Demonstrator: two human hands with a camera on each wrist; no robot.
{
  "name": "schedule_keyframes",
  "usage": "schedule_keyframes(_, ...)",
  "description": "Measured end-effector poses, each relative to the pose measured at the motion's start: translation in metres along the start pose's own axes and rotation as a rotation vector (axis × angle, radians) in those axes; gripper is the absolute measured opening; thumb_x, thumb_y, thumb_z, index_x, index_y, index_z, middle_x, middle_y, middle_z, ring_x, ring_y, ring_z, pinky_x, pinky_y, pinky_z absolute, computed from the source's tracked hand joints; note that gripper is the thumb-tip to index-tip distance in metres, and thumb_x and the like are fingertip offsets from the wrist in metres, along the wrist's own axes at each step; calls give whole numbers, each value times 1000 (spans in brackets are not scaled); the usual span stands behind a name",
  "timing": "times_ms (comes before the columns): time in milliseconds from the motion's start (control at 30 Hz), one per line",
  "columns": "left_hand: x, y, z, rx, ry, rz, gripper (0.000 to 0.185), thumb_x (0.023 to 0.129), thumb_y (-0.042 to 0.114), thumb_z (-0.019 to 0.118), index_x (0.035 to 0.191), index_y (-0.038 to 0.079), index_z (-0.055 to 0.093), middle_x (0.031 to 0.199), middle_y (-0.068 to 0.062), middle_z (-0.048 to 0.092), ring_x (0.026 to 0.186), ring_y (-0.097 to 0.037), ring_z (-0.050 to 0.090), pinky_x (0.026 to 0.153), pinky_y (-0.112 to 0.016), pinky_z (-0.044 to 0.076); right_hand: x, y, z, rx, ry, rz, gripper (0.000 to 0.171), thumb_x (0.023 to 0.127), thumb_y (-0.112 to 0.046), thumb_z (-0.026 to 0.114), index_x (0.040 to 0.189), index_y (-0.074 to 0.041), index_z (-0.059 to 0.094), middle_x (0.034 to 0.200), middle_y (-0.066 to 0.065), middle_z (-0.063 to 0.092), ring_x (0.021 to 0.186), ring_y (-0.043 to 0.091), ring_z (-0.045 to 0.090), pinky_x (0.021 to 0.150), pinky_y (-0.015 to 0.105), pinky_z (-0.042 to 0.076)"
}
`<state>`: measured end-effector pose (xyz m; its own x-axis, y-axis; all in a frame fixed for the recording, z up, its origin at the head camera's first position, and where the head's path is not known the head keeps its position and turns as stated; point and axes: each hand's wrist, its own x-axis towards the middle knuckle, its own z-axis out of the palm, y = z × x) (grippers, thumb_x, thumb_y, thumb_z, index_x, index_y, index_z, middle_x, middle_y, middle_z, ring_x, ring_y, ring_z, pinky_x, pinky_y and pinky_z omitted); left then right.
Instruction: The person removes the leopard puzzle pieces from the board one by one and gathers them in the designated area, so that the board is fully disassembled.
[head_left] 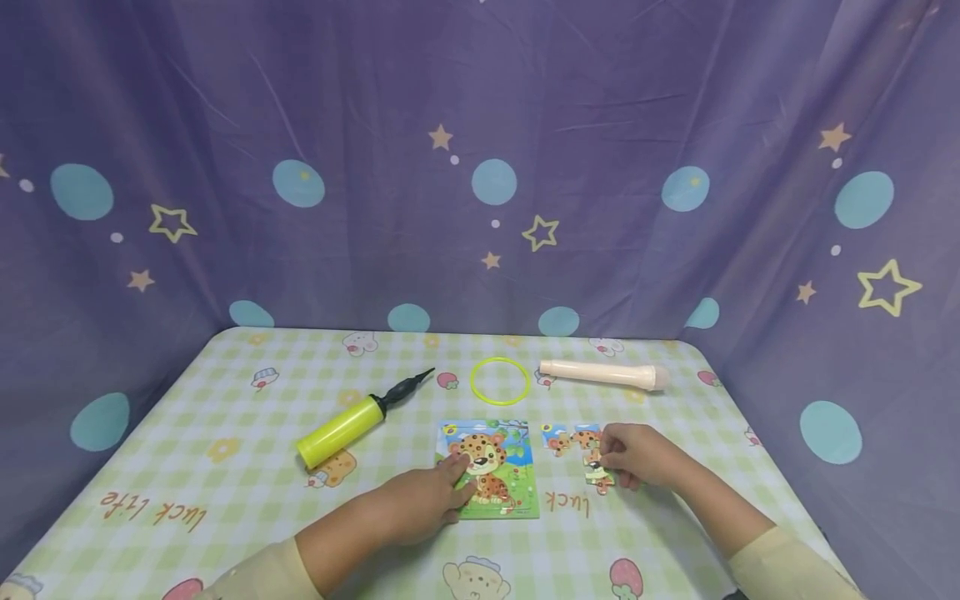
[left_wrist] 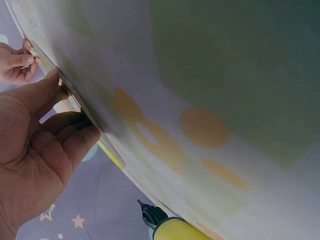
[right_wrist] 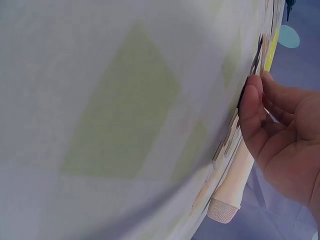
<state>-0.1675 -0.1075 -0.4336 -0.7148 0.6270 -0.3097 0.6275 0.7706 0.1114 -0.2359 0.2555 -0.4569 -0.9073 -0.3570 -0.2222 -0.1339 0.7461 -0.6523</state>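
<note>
A jigsaw puzzle [head_left: 498, 487] with a cartoon leopard lies flat at the middle of the table. My left hand [head_left: 420, 502] rests at its left side, fingertips over the picture and thumb lower down. From the left wrist view, the fingers and thumb of that hand [left_wrist: 45, 135] press along the puzzle's edge. Right of the puzzle are several loose puzzle pieces [head_left: 556, 439] with parts of a leopard picture. Over these, my right hand [head_left: 643, 454] pinches a puzzle piece between thumb and fingers. The right wrist view has this hand [right_wrist: 280, 120] low at the tabletop, its fingertips partly hiding the piece.
A yellow-green hand pump [head_left: 341, 431] with a black nozzle lies to the left. Behind the puzzle is a yellow ring [head_left: 472, 391], and a pale toy microphone [head_left: 600, 373] lies at the back right. A purple curtain [head_left: 480, 100] hangs around the checked tablecloth [head_left: 247, 500].
</note>
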Motion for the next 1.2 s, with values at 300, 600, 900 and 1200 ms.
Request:
schedule_keyframes(300,0,1,-1,-4,0,1,52,99,33,55,149,22,45,160,-14,28,147,-29,28,114,-40,38,0,-7,4,-129,32,1,8,93,-10,65,90,-15,61,69,2,60,52,17,58,48,29,50)
schedule_keyframes(600,-1,1,0,-4,5,1,52,99,34,54,149,22,44,160,-13,27,148,-28,28,115,-40,36,0,-8,6,-143,46,27,7,93,-11,66,93,-15,60,70,0,60,52,17,58,49,29,48)
schedule_keyframes(900,-1,1,-1,4,7,0,52,99,34,55,149,22,44,160,-13,28,148,-28,28,114,-40,36,-1,-7,5,-131,27,14,8,93,-7,65,90,-14,61,69,1,60,55,17,58,49,29,49)
schedule_keyframes(1200,0,0,1,-2,7,-2,52,99,34,54,149,23,44,161,-13,27,147,-28,29,113,-40,39,-1,-5,3,-132,5,-38,5,95,-10,63,91,-12,61,69,1,60,55,15,57,50,27,48)
